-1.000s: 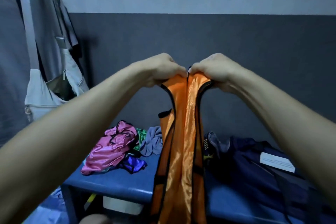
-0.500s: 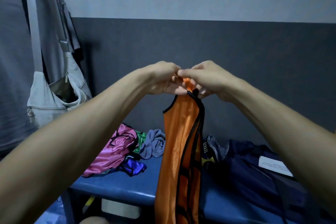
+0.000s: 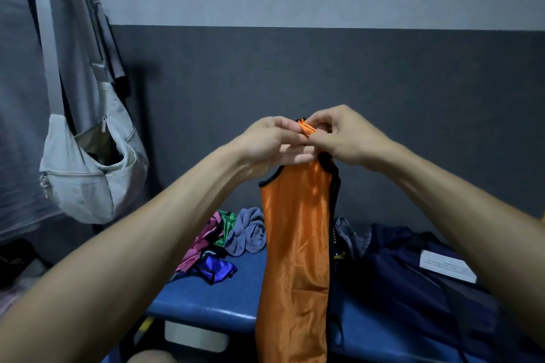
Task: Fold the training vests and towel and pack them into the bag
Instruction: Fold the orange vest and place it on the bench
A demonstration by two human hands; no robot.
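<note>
Nearest, the orange vest (image 3: 296, 259) hung lengthwise in front of the blue bench (image 3: 224, 300). At its top the left hand (image 3: 269, 141) and right hand (image 3: 343, 134) met, both pinching the bunched shoulder straps. Farther back on the bench lay a pink vest (image 3: 203, 242), a grey towel (image 3: 249, 230) and, right, the navy bag (image 3: 413, 280).
</note>
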